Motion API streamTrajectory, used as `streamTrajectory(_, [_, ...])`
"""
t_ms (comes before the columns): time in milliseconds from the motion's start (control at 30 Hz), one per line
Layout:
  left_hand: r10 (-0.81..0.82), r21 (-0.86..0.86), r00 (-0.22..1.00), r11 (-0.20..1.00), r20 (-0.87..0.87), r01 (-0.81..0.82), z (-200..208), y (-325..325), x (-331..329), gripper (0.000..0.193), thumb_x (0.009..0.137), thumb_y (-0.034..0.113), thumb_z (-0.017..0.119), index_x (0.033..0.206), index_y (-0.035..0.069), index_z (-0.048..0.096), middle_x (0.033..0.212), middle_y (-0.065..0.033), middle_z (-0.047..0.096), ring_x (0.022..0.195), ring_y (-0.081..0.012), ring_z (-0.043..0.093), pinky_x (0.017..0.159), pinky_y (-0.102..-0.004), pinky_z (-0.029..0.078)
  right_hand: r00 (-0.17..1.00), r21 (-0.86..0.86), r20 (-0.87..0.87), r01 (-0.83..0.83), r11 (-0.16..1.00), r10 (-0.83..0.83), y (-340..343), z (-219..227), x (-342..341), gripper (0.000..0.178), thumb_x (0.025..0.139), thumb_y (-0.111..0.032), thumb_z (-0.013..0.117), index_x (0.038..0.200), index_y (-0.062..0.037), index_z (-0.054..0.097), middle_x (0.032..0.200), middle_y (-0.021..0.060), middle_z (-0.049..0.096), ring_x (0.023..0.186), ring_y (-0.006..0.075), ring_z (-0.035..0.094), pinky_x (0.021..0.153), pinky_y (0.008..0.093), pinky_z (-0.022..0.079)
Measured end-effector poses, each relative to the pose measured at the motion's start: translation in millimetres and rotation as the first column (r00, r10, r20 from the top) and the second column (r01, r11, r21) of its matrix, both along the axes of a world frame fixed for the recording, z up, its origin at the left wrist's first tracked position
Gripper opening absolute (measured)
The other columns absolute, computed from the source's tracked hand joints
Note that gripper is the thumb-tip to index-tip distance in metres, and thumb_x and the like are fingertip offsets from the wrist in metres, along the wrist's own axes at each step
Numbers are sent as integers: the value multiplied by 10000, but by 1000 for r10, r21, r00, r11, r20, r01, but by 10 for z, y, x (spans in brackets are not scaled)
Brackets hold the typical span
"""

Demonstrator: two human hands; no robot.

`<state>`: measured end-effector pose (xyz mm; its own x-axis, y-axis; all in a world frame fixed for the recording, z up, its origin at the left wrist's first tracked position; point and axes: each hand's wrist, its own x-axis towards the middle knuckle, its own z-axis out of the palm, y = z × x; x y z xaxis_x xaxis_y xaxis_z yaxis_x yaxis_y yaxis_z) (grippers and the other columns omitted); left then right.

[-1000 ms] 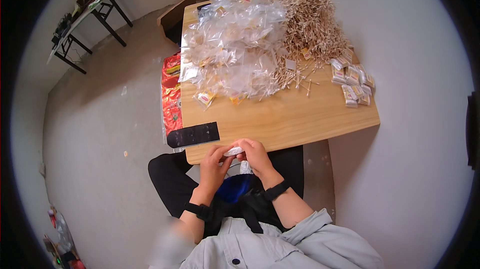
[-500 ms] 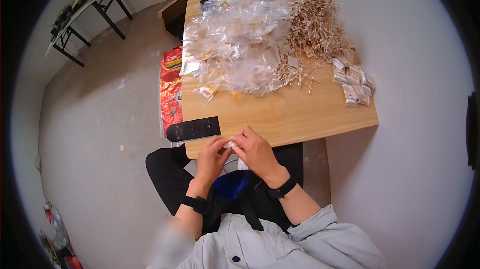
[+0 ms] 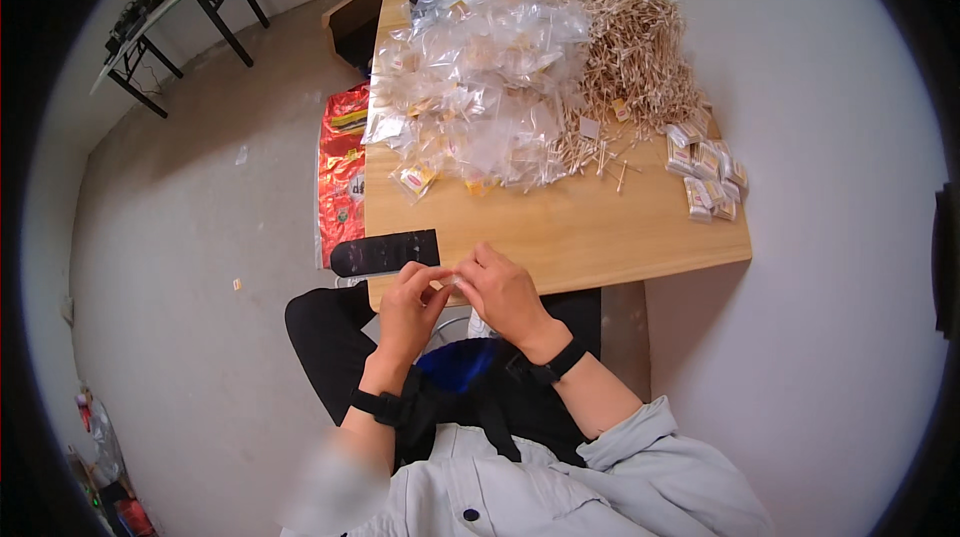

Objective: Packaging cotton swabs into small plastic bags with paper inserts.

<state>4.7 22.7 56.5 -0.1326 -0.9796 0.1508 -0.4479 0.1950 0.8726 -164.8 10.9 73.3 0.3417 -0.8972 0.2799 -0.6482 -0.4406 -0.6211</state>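
Whitish packet (image 3: 457, 281), mostly hidden, sits between the fingertips (image 3: 471, 272) near the wooden table's (image 3: 600, 237) edge — left hand (image 3: 407, 309) and right hand (image 3: 506, 301) pinching it from opposite sides, equally close — its long axis unclear.

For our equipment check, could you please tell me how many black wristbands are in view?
2: one black wristband is around the wrist of the left hand, and the other is around the wrist of the right hand. I see no others.
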Motion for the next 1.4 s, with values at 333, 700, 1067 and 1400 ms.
streamTrajectory(333, [-41,18,997,999,62,40,-13,-28,56,170,793,64,751,946,58,677,811,-71,593,558,-174,591,522,-289,458,997,-14,-47,-62,998,61,-29,-30,-32,161,808,-100,694,937,-66,604,920,110,527,841,318,602,694,413,501])
streamTrajectory(700, [230,-42,971,972,-63,-233,312,72,44,550,687,109,839,1170,44,586,998,-66,607,825,-146,544,745,-283,455,355,673,738,-326,663,-574,12,-178,-278,228,954,-123,613,1175,-70,596,1007,9,633,842,100,619,770,286,556])
streamTrajectory(1067, [163,-201,938,952,-307,-231,688,106,-540,236,726,-5,801,894,15,637,831,-57,565,730,-154,558,651,-258,445,-174,233,839,-742,629,-516,273,-308,-56,380,1022,-338,484,1333,-121,488,1275,42,584,1148,159,586,966,320,498])
streamTrajectory(1400, [199,-356,976,909,-89,-218,638,123,-528,201,708,39,788,832,55,631,742,-81,500,666,-260,505,576,-358,394,-212,186,828,-769,611,-519,331,-379,32,391,1025,-370,462,1330,-127,493,1254,48,597,1144,174,592,970,342,498])
